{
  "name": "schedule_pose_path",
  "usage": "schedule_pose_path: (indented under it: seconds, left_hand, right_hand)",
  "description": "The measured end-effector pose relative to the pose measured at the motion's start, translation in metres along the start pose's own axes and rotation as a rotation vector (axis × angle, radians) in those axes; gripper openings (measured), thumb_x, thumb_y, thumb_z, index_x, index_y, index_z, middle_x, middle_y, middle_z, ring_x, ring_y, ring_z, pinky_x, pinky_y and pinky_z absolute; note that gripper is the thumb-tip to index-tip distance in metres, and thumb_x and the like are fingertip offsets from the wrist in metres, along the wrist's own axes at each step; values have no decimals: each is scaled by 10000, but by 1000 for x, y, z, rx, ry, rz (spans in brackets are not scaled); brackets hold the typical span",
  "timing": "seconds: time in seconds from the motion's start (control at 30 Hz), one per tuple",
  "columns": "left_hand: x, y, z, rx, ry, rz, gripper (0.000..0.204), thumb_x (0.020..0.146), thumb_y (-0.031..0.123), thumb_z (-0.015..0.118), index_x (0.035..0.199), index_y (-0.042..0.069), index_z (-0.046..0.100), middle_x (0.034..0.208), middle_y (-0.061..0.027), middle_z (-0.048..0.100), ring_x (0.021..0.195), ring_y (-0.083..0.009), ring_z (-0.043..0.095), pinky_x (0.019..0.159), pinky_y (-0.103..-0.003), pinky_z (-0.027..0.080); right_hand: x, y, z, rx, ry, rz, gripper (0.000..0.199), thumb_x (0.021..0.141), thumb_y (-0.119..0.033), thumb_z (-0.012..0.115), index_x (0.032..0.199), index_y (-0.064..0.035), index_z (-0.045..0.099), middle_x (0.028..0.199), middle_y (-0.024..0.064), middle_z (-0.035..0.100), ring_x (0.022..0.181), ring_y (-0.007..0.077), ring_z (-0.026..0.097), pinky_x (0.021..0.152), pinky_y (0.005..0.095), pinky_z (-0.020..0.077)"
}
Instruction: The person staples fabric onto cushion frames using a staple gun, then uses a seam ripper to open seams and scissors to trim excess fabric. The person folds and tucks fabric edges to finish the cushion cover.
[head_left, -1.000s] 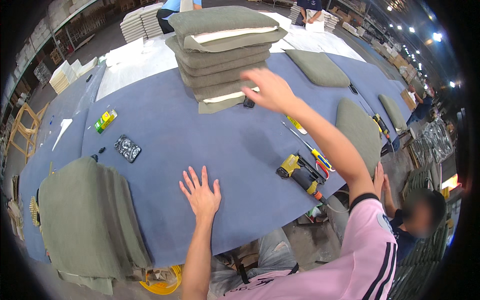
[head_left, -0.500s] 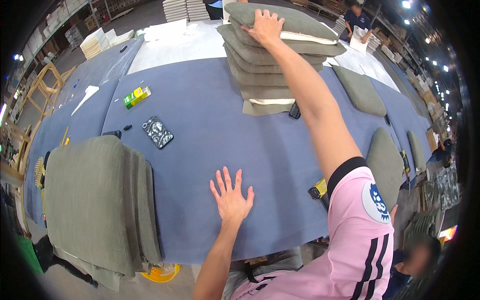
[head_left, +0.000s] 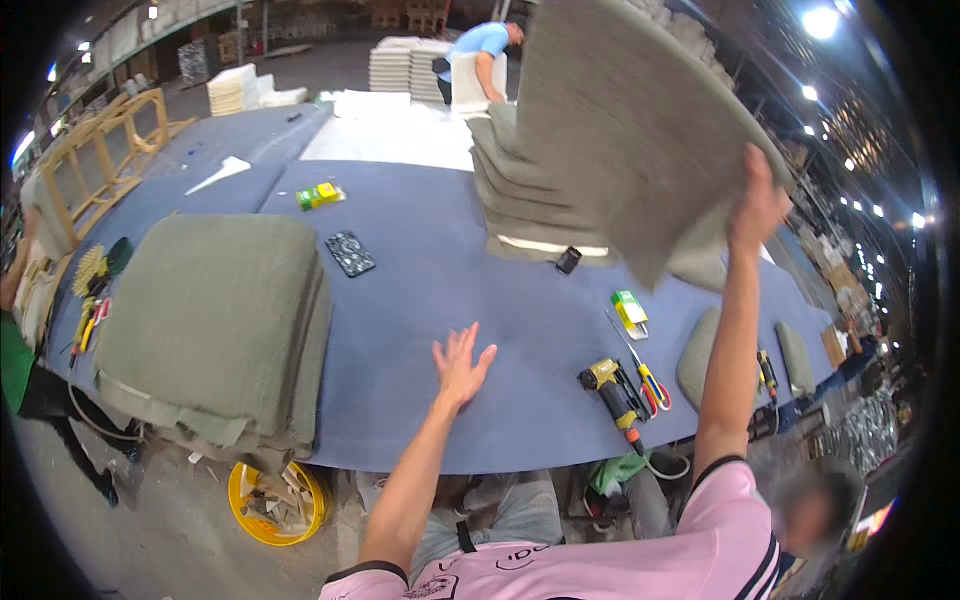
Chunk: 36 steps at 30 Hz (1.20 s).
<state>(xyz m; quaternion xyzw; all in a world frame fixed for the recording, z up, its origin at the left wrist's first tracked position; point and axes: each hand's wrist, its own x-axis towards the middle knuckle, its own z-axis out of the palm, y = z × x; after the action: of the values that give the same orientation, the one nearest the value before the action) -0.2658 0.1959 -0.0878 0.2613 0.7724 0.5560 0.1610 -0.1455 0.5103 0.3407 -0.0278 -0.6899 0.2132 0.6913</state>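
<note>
Right hand (head_left: 758, 205) gripping grey-green cushion (head_left: 640, 120) by edge, left hand (head_left: 462, 370) open, empty; sketchy one-sided hold could knock cushion stack (head_left: 520, 200) beyond left hand.

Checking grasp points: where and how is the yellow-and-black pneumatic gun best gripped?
Probably around the black handle, coming from the person's near side: the pneumatic gun lies with its yellow head pointing away and its handle running back toward them.
</note>
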Motion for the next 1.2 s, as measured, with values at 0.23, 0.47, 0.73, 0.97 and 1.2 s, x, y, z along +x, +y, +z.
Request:
schedule_pose_path:
  seconds: [0.23,0.47,0.73,0.97,1.2]
  left_hand:
    - [-158,95,23,-698,496,143,1060,1036,423,772,1736,-40,125,1752,-202,324,1593,-316,332,1328,-430,243]
    - [-258,106,-108,-15,510,38,909,1038,353,756,1719,-4,272,1729,-273,350,1596,-401,356,1310,-494,294]
    - [-331,-17,-43,986,374,192,725,1069,452,613,1708,170,420,1811,-203,262,1666,-470,199,1324,-652,163]
    - [-357,-11,-67,903,273,210,696,1053,449,650,1660,146,494,1759,-211,371,1630,-442,302,1316,-600,213]
    - [-367,-6,-81,759,244,178,625,1057,389,681,1624,165,542,1782,-251,301,1662,-444,253,1332,-537,231]
  right_hand:
    - [-177,-80,-150,703,147,1008,653,1040,-584,621,1427,-61,674,1330,118,720,1168,279,701,1022,419,555]
    - [-389,-91,-201,258,-104,1495,805,1027,-763,539,1355,-43,691,1290,145,732,1122,230,720,947,389,579]
    - [-513,-161,-348,187,-928,1369,374,1134,-339,631,999,-5,732,709,50,708,587,104,642,556,271,498]
    - [-528,-138,-357,230,-728,1222,257,1133,-210,623,1017,2,712,779,35,699,671,106,652,624,272,535]
    - [-419,35,-302,-434,-681,341,285,1085,-264,677,1248,-34,716,1091,150,751,1010,297,718,894,475,578]
